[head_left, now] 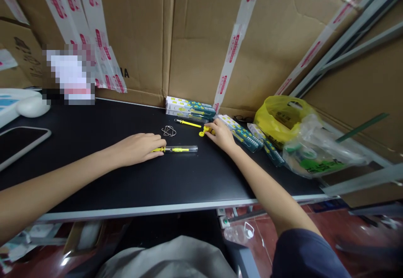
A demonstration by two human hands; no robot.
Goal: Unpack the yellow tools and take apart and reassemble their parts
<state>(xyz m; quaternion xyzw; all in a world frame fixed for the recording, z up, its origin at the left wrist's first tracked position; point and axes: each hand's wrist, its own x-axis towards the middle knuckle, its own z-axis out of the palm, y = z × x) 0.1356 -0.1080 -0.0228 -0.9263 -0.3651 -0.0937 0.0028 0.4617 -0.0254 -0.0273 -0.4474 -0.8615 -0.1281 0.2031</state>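
Fingers of the left hand (140,148) clamp the yellow end of a clear tube (192,148) on the worktop (192,181); those of the right hand (223,135) pinch a yellow piece (202,133) beside a yellow rod (191,123). Bent wire (166,132) lies between.

A slim, clear plastic tube (181,148) shows yellow inside; a small knobbed plastic piece (205,129) is plain yellow, and a thin rod (190,123) is yellow with a silvery end. Long cardboard boxes (242,134) mix white, dark teal and yellow. The flat bench (189,181) is black, edged pale grey. Brown cardboard sheets (135,38) carry whitish tape strips (233,48) with repeating red blocks.
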